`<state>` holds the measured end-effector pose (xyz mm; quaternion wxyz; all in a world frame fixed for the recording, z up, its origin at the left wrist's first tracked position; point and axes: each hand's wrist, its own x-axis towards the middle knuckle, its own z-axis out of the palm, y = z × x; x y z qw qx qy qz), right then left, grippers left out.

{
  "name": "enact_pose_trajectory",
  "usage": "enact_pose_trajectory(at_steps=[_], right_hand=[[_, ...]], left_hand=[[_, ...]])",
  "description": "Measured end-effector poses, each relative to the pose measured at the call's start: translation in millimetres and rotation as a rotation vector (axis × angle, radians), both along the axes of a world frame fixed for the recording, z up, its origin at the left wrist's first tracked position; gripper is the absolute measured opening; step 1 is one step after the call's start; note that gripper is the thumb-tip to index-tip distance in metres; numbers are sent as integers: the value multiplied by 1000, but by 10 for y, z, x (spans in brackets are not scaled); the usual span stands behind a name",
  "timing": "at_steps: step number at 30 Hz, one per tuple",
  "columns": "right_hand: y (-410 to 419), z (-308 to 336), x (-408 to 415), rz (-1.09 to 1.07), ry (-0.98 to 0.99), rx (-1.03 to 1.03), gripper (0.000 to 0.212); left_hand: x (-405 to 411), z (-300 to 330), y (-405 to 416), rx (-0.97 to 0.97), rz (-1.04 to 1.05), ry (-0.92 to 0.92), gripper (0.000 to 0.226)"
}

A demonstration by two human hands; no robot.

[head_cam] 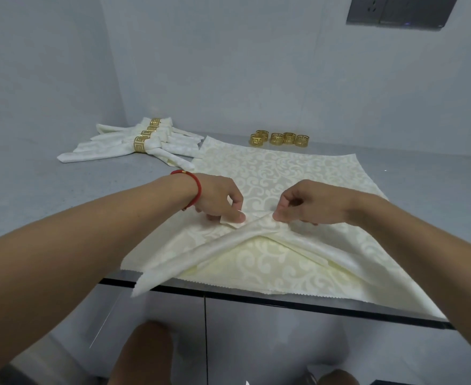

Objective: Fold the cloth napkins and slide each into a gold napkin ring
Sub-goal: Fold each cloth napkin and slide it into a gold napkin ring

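Observation:
A cream napkin with a swirl pattern lies half folded on top of a stack of flat napkins on the counter. Its two near corners are drawn up toward the middle, forming a peak. My left hand, with a red bracelet at the wrist, pinches one corner at the peak. My right hand pinches the other fold right beside it. Several loose gold napkin rings stand in a row behind the stack. At the back left lie finished napkins bundled in gold rings.
The grey counter has a front edge over which the napkins hang slightly. Cabinet doors sit below. White walls meet in a corner behind, and a grey socket panel is mounted at the upper right.

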<state>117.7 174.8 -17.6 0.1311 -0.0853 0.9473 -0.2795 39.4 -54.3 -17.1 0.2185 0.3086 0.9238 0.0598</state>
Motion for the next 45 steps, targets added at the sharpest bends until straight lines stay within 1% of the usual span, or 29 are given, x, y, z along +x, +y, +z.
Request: enact_pose_trajectory(at_steps=[4, 7, 9, 13, 15, 18, 21, 22, 24, 26, 28, 29, 31, 33, 35, 37, 39, 41, 43, 45], right_hand=[[-29, -101, 8, -36, 61, -40, 29], [-57, -132, -11, -63, 136, 0, 30], [-58, -147, -45, -77, 152, 23, 30], [-69, -170, -139, -103, 151, 64, 30], [-97, -179, -161, -99, 167, 120, 31], [-122, -176, -185, -83, 169, 188, 30], [-129, -159, -181, -73, 164, 217, 27], [-137, -153, -162, -64, 197, 211, 24], [-173, -155, -85, -14, 359, 170, 19], [-201, -180, -6, 108, 512, 171, 25], [-249, -241, 46, 246, 562, 331, 37], [-266, -293, 53, 280, 578, 427, 41], [-257, -374, 21, 291, 645, 507, 41], [-244, -390, -41, 268, 647, 479, 36], [-220, -357, -113, 252, 568, 386, 32], [-180, -316, -189, 244, 513, 304, 29], [-142, -301, -237, 214, 491, 208, 27], [-107, -291, -275, 186, 475, 119, 27], [-102, -302, -299, 187, 481, 93, 29], [-120, -319, -308, 202, 504, 130, 31]], left_hand=[[-25, 27, 0, 33, -5, -44, 30], [-17, 60, -1, 71, 6, -82, 26], [-37, 54, -10, 90, 26, -94, 25], [-26, 33, 3, 78, 73, -64, 34], [0, 31, 26, 80, 76, -48, 39], [29, 36, 50, 108, 116, -4, 51], [47, -27, 89, 37, 41, 71, 42], [52, -50, 98, 14, 12, 92, 43], [42, -56, 106, -5, -10, 120, 43], [26, -19, 116, -26, -16, 135, 40], [14, 23, 123, -45, -18, 136, 39], [8, 36, 131, -49, -15, 135, 38], [7, 61, 151, -50, -7, 145, 36], [8, 58, 159, -18, 10, 168, 36], [25, 2, 151, 39, 23, 210, 36], [46, -117, 149, 105, -24, 315, 32], [81, -233, 146, 224, -85, 414, 23], [102, -303, 132, 357, -95, 454, 20], [116, -343, 126, 409, -90, 479, 18], [132, -368, 150, 392, -88, 524, 14]])
